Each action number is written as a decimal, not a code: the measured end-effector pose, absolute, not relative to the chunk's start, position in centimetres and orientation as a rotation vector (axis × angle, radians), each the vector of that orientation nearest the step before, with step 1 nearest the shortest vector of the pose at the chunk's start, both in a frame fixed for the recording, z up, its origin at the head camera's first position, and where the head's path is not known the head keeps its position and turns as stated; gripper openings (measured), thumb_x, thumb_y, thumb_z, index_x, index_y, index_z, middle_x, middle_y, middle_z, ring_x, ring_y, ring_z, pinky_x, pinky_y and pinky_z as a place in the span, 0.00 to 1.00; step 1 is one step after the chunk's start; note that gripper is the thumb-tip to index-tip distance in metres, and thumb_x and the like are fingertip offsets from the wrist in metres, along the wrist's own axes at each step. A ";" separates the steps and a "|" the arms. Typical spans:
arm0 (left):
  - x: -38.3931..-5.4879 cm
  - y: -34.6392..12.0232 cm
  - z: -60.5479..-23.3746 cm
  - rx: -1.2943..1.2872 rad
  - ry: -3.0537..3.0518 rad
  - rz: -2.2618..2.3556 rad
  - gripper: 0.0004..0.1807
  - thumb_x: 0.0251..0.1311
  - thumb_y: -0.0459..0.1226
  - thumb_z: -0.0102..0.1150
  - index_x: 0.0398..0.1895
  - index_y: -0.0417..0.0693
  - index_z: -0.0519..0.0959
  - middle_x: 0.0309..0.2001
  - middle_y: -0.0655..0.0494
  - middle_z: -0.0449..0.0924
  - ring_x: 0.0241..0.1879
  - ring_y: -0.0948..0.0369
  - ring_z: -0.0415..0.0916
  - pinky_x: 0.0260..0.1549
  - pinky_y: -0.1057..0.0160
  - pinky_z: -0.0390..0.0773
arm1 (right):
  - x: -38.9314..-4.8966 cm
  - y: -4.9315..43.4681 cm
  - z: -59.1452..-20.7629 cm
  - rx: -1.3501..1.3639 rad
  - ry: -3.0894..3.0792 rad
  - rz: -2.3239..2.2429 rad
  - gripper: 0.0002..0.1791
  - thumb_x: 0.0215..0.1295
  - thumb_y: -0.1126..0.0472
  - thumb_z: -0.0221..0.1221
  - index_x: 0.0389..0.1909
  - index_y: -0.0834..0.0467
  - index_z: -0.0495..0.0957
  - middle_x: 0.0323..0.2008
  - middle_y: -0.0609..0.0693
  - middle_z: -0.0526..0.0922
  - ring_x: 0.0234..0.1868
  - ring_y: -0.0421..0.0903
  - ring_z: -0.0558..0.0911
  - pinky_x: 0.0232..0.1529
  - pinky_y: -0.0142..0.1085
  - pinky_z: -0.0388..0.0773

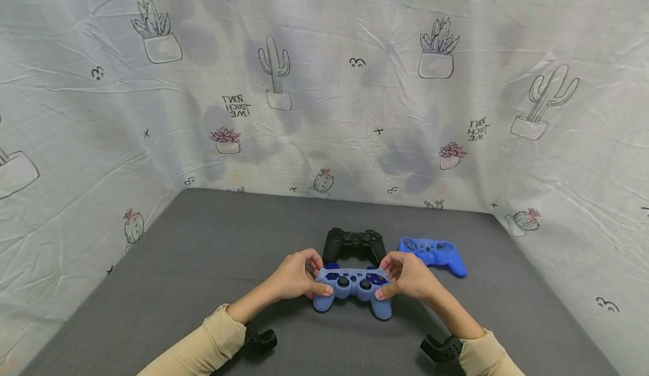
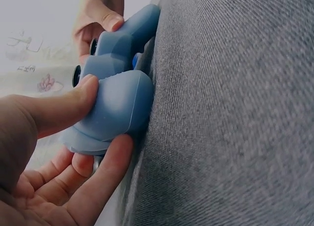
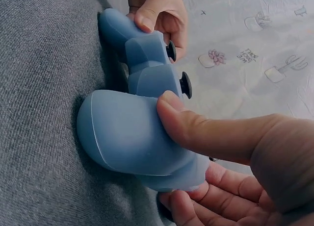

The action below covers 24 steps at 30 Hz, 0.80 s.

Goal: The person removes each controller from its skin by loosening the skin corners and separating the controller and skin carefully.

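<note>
A game controller [image 1: 353, 287] in a light blue silicone cover lies low over the grey table, its dark blue face and two black thumbsticks showing through. My left hand [image 1: 299, 274] pinches its left side, thumb on the front and fingers at the edge. On the other side my right hand [image 1: 409, 277] holds it the same way, its thumb [image 3: 211, 133] pressing the cover near the right grip. In the left wrist view the left grip [image 2: 117, 106] sits between thumb and fingers, against the cloth. Dark blue shoulder buttons stick out past the cover's top edge.
Just behind is a black game controller [image 1: 355, 242]. To its right lies a bright blue silicone controller cover [image 1: 433, 255] without a controller in it. Grey cloth covers the table [image 1: 228, 235]. A white curtain [image 1: 324, 83] printed with cacti hangs around the back and sides.
</note>
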<state>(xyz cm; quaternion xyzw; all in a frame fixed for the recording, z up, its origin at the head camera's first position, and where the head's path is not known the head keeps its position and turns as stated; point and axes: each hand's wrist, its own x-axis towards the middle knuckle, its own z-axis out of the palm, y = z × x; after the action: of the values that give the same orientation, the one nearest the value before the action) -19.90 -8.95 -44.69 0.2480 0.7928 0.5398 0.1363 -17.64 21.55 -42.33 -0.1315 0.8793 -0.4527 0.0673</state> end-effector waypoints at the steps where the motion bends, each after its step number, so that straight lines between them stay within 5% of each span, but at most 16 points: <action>1: -19.9 -8.9 -44.7 0.713 2.300 1.561 0.24 0.46 0.37 0.79 0.40 0.42 0.72 0.34 0.48 0.76 0.22 0.53 0.82 0.23 0.56 0.81 | -17.5 21.5 -42.4 -0.395 2.638 -1.380 0.29 0.35 0.60 0.82 0.37 0.61 0.77 0.28 0.51 0.77 0.29 0.46 0.75 0.30 0.38 0.74; 19: -19.4 -8.7 -44.6 0.744 2.443 1.485 0.21 0.47 0.38 0.79 0.35 0.44 0.73 0.27 0.51 0.76 0.18 0.53 0.79 0.20 0.58 0.79 | -16.7 21.3 -42.9 -0.466 2.654 -1.496 0.21 0.39 0.68 0.79 0.34 0.65 0.79 0.23 0.54 0.75 0.23 0.45 0.71 0.24 0.35 0.71; 24: -19.1 -8.4 -44.6 0.776 2.480 1.477 0.19 0.47 0.38 0.79 0.33 0.46 0.74 0.24 0.53 0.75 0.17 0.55 0.78 0.18 0.59 0.77 | -17.1 21.8 -43.4 -0.477 2.671 -1.465 0.22 0.39 0.64 0.80 0.34 0.62 0.79 0.21 0.50 0.75 0.22 0.44 0.71 0.24 0.36 0.71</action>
<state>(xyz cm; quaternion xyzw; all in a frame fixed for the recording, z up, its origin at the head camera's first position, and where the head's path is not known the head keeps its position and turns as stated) -19.15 -8.37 -44.61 0.2589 0.8272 0.4928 0.0763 -17.06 21.75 -43.36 -0.1547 0.8658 -0.4750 0.0289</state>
